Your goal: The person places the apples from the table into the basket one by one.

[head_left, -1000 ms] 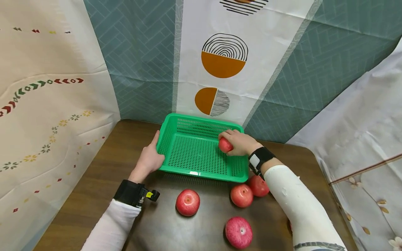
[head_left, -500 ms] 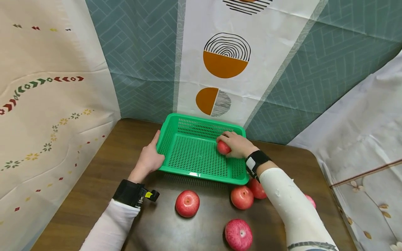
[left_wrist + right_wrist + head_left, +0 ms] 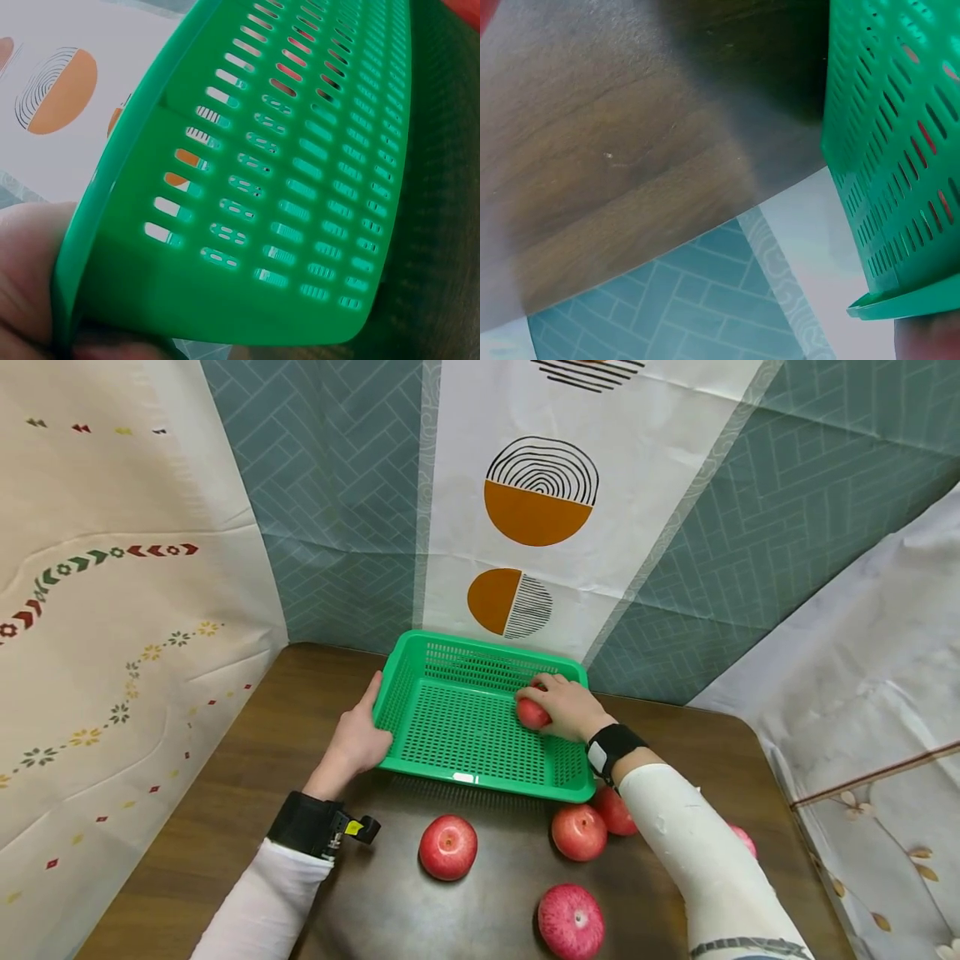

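Note:
A green slotted plastic basket sits towards the back of the table. My left hand grips its left end, and in the left wrist view flesh shows on both sides of the basket's rim. Inside the basket, near its right end, my right hand holds a red apple with fingers curled over the top. Whether that apple touches the basket floor I cannot tell. In the right wrist view, only the basket's slotted outer wall and a bit of hand show; red glints through some slots.
One red apple lies in front of the basket. Two more apples, one nearer and one partly behind my right forearm, touch its front right corner. A pink speckled round fruit is closer to me. Another pink fruit peeks past my right sleeve.
My right hand has moved slightly left and down within the basket, carrying the apple; over the last half second it is nearly still. The left hand keeps its hold.

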### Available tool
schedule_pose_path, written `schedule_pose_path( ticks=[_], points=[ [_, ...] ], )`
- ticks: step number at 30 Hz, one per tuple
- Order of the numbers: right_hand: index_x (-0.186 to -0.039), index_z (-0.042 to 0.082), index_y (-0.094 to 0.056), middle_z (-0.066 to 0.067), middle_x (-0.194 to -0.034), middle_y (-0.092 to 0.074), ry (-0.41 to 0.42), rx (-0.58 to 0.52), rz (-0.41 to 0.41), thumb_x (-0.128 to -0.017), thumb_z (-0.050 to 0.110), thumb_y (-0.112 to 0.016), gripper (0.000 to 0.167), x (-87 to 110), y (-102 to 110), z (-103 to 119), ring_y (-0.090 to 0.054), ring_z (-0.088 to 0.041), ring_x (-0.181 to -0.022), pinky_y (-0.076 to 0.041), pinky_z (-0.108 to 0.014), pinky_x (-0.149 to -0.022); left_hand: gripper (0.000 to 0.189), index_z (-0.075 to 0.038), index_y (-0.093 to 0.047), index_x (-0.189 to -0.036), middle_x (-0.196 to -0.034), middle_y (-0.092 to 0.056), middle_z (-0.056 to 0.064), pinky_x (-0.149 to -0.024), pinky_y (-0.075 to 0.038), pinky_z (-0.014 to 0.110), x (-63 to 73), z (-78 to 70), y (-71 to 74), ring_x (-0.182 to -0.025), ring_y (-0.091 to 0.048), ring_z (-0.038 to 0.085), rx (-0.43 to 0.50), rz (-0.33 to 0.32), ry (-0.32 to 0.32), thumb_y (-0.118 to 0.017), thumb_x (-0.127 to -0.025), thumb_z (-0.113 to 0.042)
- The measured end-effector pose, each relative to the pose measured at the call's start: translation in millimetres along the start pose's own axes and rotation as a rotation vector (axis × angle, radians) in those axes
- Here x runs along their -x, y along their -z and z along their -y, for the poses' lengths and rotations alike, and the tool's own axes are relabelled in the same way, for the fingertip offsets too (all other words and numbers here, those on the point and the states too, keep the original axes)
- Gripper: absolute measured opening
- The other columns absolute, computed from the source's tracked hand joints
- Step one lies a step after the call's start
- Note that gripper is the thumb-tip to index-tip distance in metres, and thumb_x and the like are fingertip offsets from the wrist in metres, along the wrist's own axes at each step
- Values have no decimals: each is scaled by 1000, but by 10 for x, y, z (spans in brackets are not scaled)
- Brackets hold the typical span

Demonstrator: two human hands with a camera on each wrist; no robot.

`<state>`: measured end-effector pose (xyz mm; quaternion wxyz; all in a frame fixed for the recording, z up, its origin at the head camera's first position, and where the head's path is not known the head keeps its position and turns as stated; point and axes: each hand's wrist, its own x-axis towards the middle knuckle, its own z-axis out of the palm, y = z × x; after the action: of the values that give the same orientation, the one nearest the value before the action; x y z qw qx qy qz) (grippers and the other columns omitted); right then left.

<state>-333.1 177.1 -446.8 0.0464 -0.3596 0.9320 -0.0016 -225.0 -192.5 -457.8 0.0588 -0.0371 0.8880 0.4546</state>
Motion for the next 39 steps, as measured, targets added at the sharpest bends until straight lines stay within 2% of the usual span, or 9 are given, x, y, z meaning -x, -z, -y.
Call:
schedule_pose_path(
  ticks=[5,12,17,24,27,30,34,36,39],
  points=[
    [-154,26,-59,-19,-153,-50,-26,24,20,-89,25,-90,72,-14,-12,14,-49,-41,-135,-47,-58,-106,105,-27,2,-174,-110,-63,30,-62,-43,37,11,-4,10,-72,-59,32,9,-3,-2,-51,-89,3],
    [-156,26,-58,-20,-154,-49,8,53,-21,-90,28,-89,73,-6,-20,6,-50,-41,-134,-48,-58,-105,107,-30,2,-174,-108,-64,30,-60,-44,37,-2,8,5,-72,-60,32,17,-4,10,-51,-88,3],
    [-158,27,-56,-19,-154,-48,-2,38,-18,-89,28,-90,77,-6,-17,-3,-49,-40,-134,-47,-58,-105,106,-31,2,-174,-108,-65,31,-58,-44,37,-10,13,0,-71,-61,32,26,1,18,-50,-88,3],
    [-163,30,-49,-17,-159,-43,-41,10,8,-85,27,-92,89,-20,-23,-5,-45,-40,-140,-43,-60,-110,104,-31,2,-174,-119,-63,31,-60,-41,37,-17,31,-15,-69,-56,31,34,-2,12,-49,-89,2],
    [-163,31,-49,-16,-159,-43,-33,-7,-1,-86,32,-90,88,-15,-24,1,-44,-39,-141,-43,-59,-110,104,-31,2,-174,-115,-63,33,-59,-41,38,-1,32,-5,-66,-55,31,39,1,11,-48,-89,2],
    [-162,30,-50,-14,-159,-44,-21,-102,-49,-93,40,-83,77,-4,-33,15,-44,-37,-142,-44,-58,-109,103,-29,1,-174,-115,-62,32,-59,-40,38,28,41,8,-67,-55,31,29,-12,13,-48,-89,2],
    [-163,28,-49,-11,-164,-40,-34,-378,-103,-103,44,-68,65,125,18,19,-36,-35,-150,-42,-61,-111,102,-25,0,-174,-114,-62,32,-61,-41,38,56,39,-1,-70,-55,31,18,1,12,-49,-89,3],
    [-164,29,-47,-9,-169,-33,-44,-479,-104,-106,44,-64,62,229,90,-1,-29,-35,-154,-37,-65,-114,102,-24,1,-174,-112,-63,32,-60,-41,38,58,27,-7,-68,-55,31,13,13,1,-49,-89,3],
    [-164,30,-47,-7,-174,-24,-47,-499,-105,-107,47,-61,62,394,239,-72,-21,-36,-158,-30,-69,-116,103,-24,1,-174,-108,-63,30,-60,-41,38,45,-11,-11,-65,-54,30,22,11,-7,-49,-89,3]
  ],
)
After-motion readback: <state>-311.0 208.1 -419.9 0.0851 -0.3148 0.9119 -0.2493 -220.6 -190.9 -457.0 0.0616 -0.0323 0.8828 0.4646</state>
